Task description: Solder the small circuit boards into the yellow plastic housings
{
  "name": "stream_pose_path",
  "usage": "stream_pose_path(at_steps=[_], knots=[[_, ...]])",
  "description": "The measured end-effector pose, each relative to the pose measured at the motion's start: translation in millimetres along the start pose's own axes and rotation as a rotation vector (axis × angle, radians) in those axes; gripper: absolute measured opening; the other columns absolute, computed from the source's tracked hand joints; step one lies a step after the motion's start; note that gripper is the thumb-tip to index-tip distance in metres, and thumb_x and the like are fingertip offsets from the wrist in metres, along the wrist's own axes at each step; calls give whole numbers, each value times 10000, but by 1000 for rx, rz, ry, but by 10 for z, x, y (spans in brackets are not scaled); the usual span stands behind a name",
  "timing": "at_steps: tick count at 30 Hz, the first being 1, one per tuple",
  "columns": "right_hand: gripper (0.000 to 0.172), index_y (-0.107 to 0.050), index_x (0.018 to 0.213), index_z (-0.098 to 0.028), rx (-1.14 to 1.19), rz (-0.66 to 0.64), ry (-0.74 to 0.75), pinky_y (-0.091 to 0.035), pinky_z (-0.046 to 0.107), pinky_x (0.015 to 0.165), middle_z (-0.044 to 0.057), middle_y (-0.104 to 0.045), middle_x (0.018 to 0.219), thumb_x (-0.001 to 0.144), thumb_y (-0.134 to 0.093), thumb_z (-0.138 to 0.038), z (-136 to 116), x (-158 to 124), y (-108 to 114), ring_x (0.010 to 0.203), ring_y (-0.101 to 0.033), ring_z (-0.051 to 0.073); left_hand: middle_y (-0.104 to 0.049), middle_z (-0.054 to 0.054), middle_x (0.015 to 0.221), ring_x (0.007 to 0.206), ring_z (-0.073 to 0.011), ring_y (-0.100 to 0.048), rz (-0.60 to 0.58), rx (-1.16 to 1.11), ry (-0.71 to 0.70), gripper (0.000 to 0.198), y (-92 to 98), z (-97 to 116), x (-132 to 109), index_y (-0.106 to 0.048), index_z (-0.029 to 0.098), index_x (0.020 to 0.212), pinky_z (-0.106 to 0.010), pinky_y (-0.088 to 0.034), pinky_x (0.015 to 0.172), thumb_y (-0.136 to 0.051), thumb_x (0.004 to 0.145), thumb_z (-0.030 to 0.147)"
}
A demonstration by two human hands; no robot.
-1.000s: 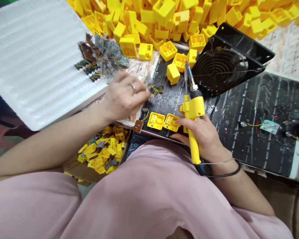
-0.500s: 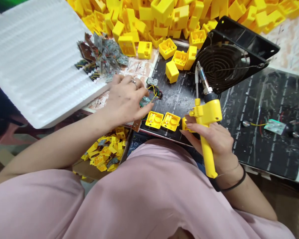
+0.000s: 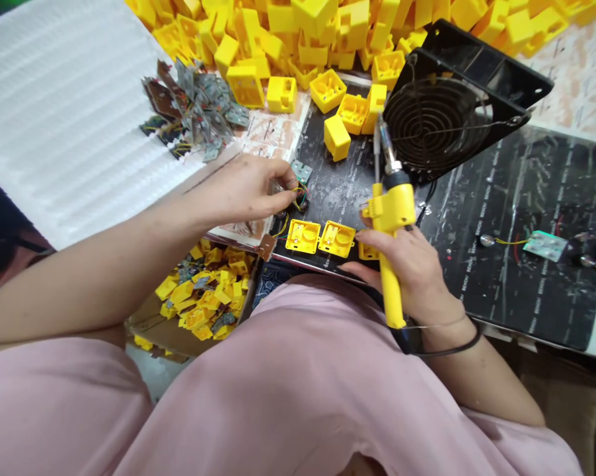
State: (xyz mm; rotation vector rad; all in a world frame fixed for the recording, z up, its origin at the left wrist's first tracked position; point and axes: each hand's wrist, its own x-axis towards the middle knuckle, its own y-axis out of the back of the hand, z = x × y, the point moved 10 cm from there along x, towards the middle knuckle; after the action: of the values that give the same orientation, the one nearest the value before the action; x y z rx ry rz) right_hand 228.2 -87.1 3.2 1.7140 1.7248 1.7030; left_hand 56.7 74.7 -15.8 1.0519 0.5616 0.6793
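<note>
My right hand (image 3: 407,271) grips a yellow soldering gun (image 3: 391,218) upright, its metal tip pointing away toward the black fan (image 3: 434,129). My left hand (image 3: 246,192) is closed in a pinch on a small wired circuit board (image 3: 298,185) with coloured wires, on the black mat (image 3: 501,218). Two open yellow plastic housings (image 3: 320,238) lie side by side at the mat's near edge, between my hands. A third yellow housing (image 3: 367,251) sits partly under my right fingers.
A big heap of yellow housings (image 3: 328,33) fills the back. A pile of small circuit boards (image 3: 193,112) lies beside a white foam sheet (image 3: 70,125). A box of yellow parts (image 3: 203,297) sits below the table edge. Another wired board (image 3: 543,244) lies at right.
My left hand has turned and closed its fingertips on the wired board. The soldering gun swung right, then came back left and stands more upright.
</note>
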Motion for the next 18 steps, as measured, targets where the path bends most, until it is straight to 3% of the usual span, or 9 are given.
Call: stream_pose_path(at_steps=[4,8,12,15,18], knots=[[235,-661,1274,-216,-87,-70,38,-602,343,916,10,-669,837,1081,-657,-350,-86,99,-200,826,-692,203,-826,-37,1019,919,-223,-763,-39,-86,25,385,4,89,-83,-745,232,1227,-331,-580,891,-567,942,419],[205,-673,1247,-219,-124,-50,43,-603,346,934,-3,-674,816,1110,-610,-359,-107,138,-262,777,-684,179,-827,-8,1015,971,-218,-780,-115,-87,-67,310,-39,248,-123,-792,271,1112,-337,-573,973,-554,950,386],[334,-669,1320,-233,-31,49,19,-613,402,1026,12,-788,930,1025,-768,-354,-95,103,-51,838,-761,194,-811,15,917,994,-236,-779,-165,-8,-164,285,-110,422,-106,-809,290,973,-422,-525,1097,-536,908,346],[482,-664,1388,-303,40,99,-23,-640,317,827,-7,-821,967,948,-851,-242,-62,59,172,789,-773,179,-801,25,879,940,-245,-775,-216,57,-215,271,-181,520,-81,-804,295,947,-466,-508,1110,-555,893,388],[481,-686,1369,-314,75,95,-38,-631,291,723,-18,-821,918,936,-853,-188,-47,26,281,729,-771,169,-795,25,863,852,-226,-761,-256,88,-241,253,-205,539,-39,-804,295,939,-410,-546,999,-601,866,426]])
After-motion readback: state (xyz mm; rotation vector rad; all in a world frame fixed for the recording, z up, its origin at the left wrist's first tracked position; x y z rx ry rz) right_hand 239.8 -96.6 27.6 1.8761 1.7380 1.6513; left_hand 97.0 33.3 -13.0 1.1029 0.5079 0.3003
